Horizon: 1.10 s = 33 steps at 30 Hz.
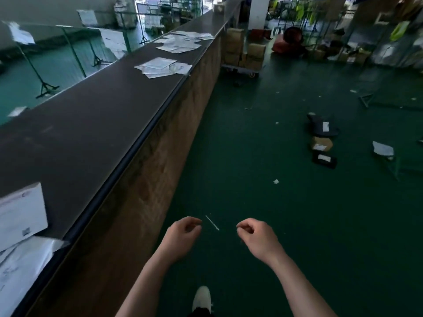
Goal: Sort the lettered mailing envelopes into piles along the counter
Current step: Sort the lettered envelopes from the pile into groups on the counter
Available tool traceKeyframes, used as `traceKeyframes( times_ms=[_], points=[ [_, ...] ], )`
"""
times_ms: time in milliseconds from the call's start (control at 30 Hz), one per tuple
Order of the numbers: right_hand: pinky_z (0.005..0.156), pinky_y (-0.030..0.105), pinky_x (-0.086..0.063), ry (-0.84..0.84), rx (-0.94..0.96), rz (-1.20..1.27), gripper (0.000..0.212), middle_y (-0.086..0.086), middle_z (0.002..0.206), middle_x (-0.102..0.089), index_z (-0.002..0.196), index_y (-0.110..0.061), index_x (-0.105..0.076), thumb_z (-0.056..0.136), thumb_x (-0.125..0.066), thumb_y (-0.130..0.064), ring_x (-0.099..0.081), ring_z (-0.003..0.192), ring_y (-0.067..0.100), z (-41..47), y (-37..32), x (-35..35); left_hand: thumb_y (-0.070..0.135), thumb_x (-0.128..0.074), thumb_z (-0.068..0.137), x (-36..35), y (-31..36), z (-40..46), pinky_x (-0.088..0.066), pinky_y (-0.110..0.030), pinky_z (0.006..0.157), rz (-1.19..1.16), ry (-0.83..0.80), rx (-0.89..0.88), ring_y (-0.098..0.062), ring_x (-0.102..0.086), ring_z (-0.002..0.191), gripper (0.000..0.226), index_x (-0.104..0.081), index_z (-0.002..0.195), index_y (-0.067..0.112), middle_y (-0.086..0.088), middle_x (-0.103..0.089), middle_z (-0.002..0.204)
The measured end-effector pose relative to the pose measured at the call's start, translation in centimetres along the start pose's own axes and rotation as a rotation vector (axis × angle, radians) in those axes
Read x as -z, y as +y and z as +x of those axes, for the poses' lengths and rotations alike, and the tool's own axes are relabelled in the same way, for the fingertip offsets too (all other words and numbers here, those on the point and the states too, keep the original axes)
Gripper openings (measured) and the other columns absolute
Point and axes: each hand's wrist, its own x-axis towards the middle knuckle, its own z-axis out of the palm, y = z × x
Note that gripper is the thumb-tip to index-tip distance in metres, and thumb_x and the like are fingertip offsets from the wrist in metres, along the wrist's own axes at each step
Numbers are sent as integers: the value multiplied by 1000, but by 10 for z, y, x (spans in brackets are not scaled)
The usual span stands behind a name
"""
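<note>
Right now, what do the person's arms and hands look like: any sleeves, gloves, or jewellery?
Both forearms are bare as far as the frame shows, with no sleeves in view. The left hand and right hand wear no gloves, and no watch, ring or wristband shows. No markings are visible.

Single head-worn view, facing forward and down, alongside counter (96,124)

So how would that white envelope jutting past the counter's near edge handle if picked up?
The white envelope looks thin and flat, so probably light and somewhat floppy. Its corner overhangs the counter edge, so a nudge could tip it off. The smooth-looking dark top may let it slide easily.
</note>
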Motion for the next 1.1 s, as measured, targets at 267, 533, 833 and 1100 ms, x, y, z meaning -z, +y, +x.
traceKeyframes(
  times_ms=[267, 533, 833, 1100],
  points=[
    [62, 16, -43, 58, -8, 13, 15, -14, 90, -69, 112, -27, -69, 101, -60, -31, -66, 84, 4, 218, -81, 110, 25, -63, 97, 46, 143, 247, -59, -30, 75, 39, 1, -27, -13, -69, 83, 13, -69, 108, 28, 7, -71, 97],
    [62, 16, -47, 102, -103, 123, 15, -11, 94, -71, 112, -26, -68, 100, -59, -28, -69, 82, 5, 461, -63, 198, 24, -63, 97, 18, 224, 496, -61, -32, 80, 126, -114, -27, -11, -68, 86, 15, -68, 111, 28, 5, -71, 98],
    [61, 12, -47, -85, 45, 81, 17, -11, 99, -70, 115, -29, -67, 100, -61, -26, -68, 84, 1, 699, -167, 285, 28, -64, 98, 82, 322, 704, -55, -25, 86, 190, -16, 13, -4, -64, 93, 20, -67, 118, 27, 11, -67, 102],
    [76, 18, -50, -216, 169, -138, 26, -9, 116, -67, 126, -31, -64, 100, -64, -30, -63, 97, 0, 952, -243, 331, 29, -65, 98, 125, 346, 935, -54, -17, 83, 44, -32, 28, 1, -63, 97, 26, -63, 124, 26, 12, -66, 108]
  ],
)
